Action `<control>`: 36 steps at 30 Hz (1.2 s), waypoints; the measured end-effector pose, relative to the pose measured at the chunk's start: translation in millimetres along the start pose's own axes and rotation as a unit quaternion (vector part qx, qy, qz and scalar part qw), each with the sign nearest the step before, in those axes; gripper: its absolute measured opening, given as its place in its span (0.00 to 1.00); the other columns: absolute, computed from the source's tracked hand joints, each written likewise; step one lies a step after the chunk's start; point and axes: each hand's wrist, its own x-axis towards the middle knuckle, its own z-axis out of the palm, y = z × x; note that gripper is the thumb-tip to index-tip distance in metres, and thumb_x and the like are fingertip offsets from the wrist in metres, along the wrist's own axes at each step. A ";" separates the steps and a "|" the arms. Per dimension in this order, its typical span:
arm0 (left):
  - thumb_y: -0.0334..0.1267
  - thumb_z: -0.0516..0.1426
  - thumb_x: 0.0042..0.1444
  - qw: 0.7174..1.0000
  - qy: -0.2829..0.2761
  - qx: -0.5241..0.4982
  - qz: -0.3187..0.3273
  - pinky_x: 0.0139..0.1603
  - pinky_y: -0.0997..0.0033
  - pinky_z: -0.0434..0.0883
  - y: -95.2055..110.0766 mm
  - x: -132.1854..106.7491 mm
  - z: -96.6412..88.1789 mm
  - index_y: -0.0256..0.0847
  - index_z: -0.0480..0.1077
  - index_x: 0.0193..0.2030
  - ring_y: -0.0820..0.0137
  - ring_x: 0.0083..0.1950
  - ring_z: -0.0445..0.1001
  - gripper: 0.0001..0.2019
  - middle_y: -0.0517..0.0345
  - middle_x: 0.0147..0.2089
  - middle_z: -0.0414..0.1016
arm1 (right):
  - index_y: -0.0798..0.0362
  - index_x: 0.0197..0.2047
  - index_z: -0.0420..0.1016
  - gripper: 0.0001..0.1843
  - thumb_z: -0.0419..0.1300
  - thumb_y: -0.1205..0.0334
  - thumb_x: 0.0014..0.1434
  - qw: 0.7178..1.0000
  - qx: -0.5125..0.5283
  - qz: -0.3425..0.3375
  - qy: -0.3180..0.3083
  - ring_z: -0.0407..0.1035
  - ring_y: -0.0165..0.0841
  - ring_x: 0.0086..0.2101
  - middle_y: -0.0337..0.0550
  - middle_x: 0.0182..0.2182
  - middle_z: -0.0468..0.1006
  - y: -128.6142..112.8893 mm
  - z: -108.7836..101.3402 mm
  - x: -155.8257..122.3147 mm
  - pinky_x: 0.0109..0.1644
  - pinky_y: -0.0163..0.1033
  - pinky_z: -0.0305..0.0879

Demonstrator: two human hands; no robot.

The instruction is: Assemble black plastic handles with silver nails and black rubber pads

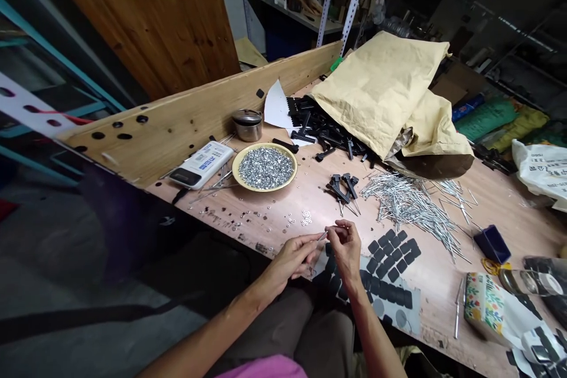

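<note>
My left hand (pixel 292 255) is closed round a thin metal rod (pixel 322 237), which points up toward the right. My right hand (pixel 346 243) pinches at the rod's upper end, and whatever sits between its fingertips is too small to make out. Just beyond both hands lies a small cluster of ring-like metal pieces (pixel 306 217). Farther back stands a yellow bowl (pixel 235 176) full of small silvery pieces (pixel 266 166). Black clamp-like parts (pixel 342 187) with thin rods rest past my right hand. Black rounded square pads (pixel 392 254) on a grey sheet lie under and beside my right forearm.
A heap of metal rods (pixel 411 207) spreads to the right, below a large paper sack (pixel 381 82) and black plastic parts (pixel 310 121). A digital scale (pixel 206 162) and lidded metal pot (pixel 247 125) stand left. A dark blue box (pixel 492 244) and flowered tissue pack (pixel 484 304) are right.
</note>
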 end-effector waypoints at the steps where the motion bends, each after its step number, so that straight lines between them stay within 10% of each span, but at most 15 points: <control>1: 0.47 0.61 0.43 1.000 -0.004 0.004 0.002 0.15 0.80 0.38 0.1 -0.2 1.7 0.36 0.70 0.52 0.86 0.13 0.44 0.28 0.72 0.18 0.56 | 0.52 0.36 0.64 0.13 0.62 0.57 0.49 1.000 0.007 0.000 0.002 0.74 0.32 0.29 0.41 0.26 0.78 -1.6 -1.2 -1.8 0.36 0.38 0.70; 9: 0.50 0.60 0.44 0.999 -0.030 0.033 0.006 0.14 0.81 0.39 -5.1 -1.1 2.8 0.35 0.66 0.56 0.87 0.13 0.43 0.33 0.73 0.18 0.56 | 0.52 0.36 0.64 0.14 0.63 0.58 0.49 0.999 0.036 -0.007 0.019 0.75 0.32 0.29 0.41 0.27 0.79 -7.9 -6.9 -10.1 0.35 0.36 0.71; 19: 0.52 0.60 0.45 0.998 -0.031 0.039 0.023 0.15 0.82 0.38 -9.7 -3.1 8.3 0.35 0.68 0.54 0.87 0.15 0.44 0.32 0.72 0.20 0.55 | 0.52 0.37 0.69 0.04 0.57 0.64 0.56 0.963 -0.151 -0.222 0.027 0.76 0.32 0.33 0.43 0.32 0.79 7.2 -19.1 -18.0 0.39 0.38 0.75; 26: 0.48 0.61 0.46 0.995 -0.094 -0.004 -0.012 0.15 0.81 0.38 -7.5 2.5 7.0 0.36 0.68 0.54 0.87 0.13 0.43 0.29 0.72 0.20 0.56 | 0.52 0.40 0.68 0.05 0.57 0.66 0.58 0.957 -0.149 -0.244 0.053 0.76 0.31 0.32 0.41 0.32 0.78 10.5 -22.5 -20.6 0.36 0.36 0.75; 32: 0.52 0.60 0.46 0.998 -0.040 0.042 0.024 0.16 0.80 0.37 -12.5 0.1 9.0 0.35 0.67 0.56 0.86 0.15 0.44 0.32 0.72 0.19 0.54 | 0.52 0.48 0.70 0.14 0.52 0.73 0.60 0.871 -0.262 -0.414 -0.033 0.74 0.35 0.39 0.47 0.38 0.79 17.5 -32.4 -18.8 0.42 0.41 0.73; 36: 0.52 0.60 0.46 0.998 -0.040 0.052 0.023 0.16 0.80 0.37 -12.9 -1.2 8.7 0.35 0.65 0.58 0.86 0.15 0.44 0.34 0.72 0.19 0.53 | 0.51 0.46 0.72 0.12 0.53 0.69 0.61 0.894 -0.254 -0.366 -0.044 0.74 0.35 0.38 0.47 0.36 0.79 18.4 -33.6 -21.6 0.41 0.41 0.73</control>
